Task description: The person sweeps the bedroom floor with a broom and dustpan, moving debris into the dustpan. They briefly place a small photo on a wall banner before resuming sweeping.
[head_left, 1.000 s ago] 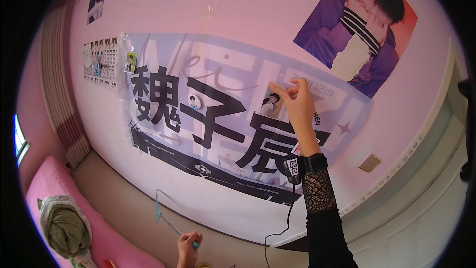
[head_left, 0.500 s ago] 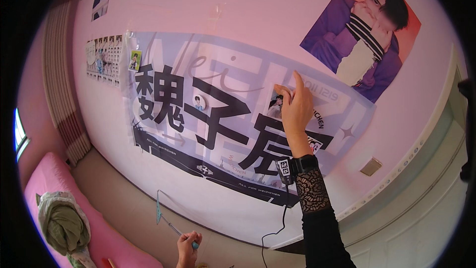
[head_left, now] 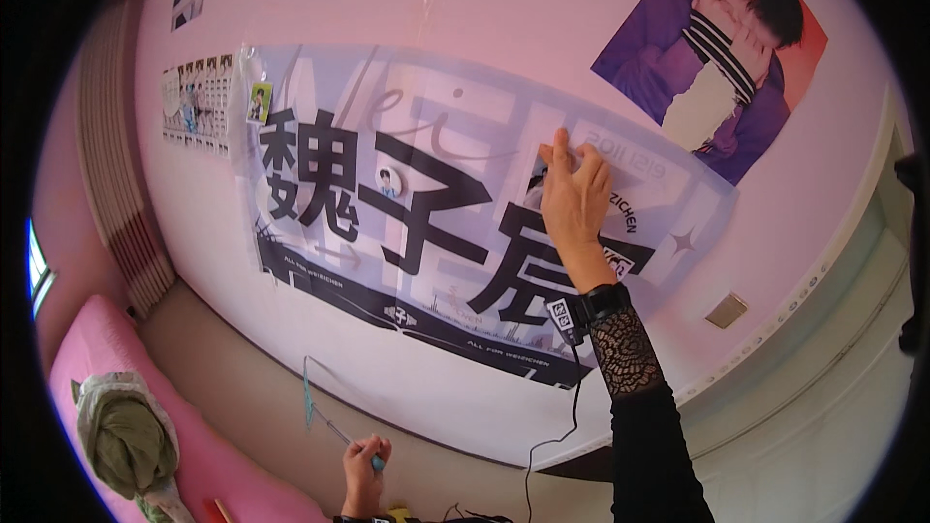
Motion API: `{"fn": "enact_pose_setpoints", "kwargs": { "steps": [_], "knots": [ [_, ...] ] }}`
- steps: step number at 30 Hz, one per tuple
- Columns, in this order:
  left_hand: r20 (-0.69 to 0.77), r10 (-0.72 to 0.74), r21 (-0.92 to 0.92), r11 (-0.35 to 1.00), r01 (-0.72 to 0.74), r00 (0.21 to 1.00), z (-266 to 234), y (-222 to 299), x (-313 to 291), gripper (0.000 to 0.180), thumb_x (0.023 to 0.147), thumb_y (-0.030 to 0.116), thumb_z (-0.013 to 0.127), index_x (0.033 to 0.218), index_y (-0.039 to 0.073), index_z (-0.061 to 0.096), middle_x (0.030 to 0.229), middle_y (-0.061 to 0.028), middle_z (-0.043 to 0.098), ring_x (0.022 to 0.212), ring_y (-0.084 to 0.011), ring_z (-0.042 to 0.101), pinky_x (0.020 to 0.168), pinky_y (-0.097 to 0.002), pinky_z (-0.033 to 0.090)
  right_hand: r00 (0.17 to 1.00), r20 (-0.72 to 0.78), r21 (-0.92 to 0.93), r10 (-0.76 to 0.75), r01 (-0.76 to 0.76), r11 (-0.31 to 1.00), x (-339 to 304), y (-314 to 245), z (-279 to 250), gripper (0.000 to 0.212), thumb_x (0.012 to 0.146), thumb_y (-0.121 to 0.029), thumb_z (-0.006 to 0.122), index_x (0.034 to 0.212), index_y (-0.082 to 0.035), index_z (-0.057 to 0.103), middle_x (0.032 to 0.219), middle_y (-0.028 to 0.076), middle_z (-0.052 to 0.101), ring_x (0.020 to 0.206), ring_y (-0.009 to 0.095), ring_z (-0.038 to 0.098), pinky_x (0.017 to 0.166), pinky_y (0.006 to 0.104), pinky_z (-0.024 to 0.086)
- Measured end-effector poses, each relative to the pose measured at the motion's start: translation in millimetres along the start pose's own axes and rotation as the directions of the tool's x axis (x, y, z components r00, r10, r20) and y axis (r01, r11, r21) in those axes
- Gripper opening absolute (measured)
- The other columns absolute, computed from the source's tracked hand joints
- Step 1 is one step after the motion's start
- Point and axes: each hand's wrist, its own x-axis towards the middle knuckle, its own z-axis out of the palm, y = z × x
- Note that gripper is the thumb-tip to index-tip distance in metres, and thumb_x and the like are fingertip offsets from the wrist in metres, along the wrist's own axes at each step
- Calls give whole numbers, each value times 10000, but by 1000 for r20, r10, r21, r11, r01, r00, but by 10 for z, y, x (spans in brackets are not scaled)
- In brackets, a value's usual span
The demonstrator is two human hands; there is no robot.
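My right hand point(head_left: 576, 189) is raised against a lavender, half-see-through banner point(head_left: 436, 242) with large black characters on the wall. One finger points up and the others are bent apart from it; the fingers reach over the top of a small photo card point(head_left: 536, 169), most of which the hand hides. I cannot make out anything held there. Low down, my left hand point(head_left: 363, 465) is closed around the teal handle of what looks like a fly swatter point(head_left: 334, 429), with a thin metal shaft and a teal head seen edge-on.
A round badge point(head_left: 388, 181) and a green-edged card point(head_left: 259, 103) are on the banner. A large poster point(head_left: 722, 53) hangs at upper right, above a wall switch point(head_left: 727, 311). At lower left is a pink bed point(head_left: 87, 349) with bundled green cloth point(head_left: 126, 436). A black cable point(head_left: 572, 416) hangs from my right wrist.
My right hand has shifted slightly; its upper finger is less stretched out and the others now show bent beside it. My left hand still grips the swatter. The whole view has moved a little.
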Motion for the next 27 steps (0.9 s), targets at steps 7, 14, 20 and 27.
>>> {"fn": "enact_pose_setpoints", "kwargs": {
  "steps": [7,14,20,27],
  "knots": [
    [-21,16,-23,1000,-17,1000,-98,-10,-113,146,864,-39,652,792,24,543,771,-98,609,727,-210,626,792,-371,572,997,12,281,81,-82,956,143,258,-343,555,877,-200,618,1413,-158,484,1191,207,428,1077,347,423,954,448,358],
    [-49,-9,-24,1000,8,999,-149,-4,-86,155,864,-47,651,792,29,537,800,-110,620,716,-212,631,790,-383,576,981,164,43,-104,99,994,111,118,-405,664,864,-324,655,1461,-192,397,1495,211,256,1365,406,249,1101,499,246],
    [-31,-12,23,1000,13,999,-104,35,-125,149,893,-6,629,758,15,570,763,-95,594,774,-212,615,813,-353,546,961,224,62,-161,150,987,185,144,-296,670,892,-312,622,1475,-114,358,1529,235,231,1423,397,201,1119,540,214],
    [-12,-1,-36,999,1,1000,-192,62,-208,149,867,-30,653,789,31,542,785,-100,606,730,-212,621,755,-357,559,978,136,371,-156,96,924,152,270,-523,527,919,-201,563,1422,-94,445,1544,198,238,1407,395,246,1114,526,244]
  ]
}}
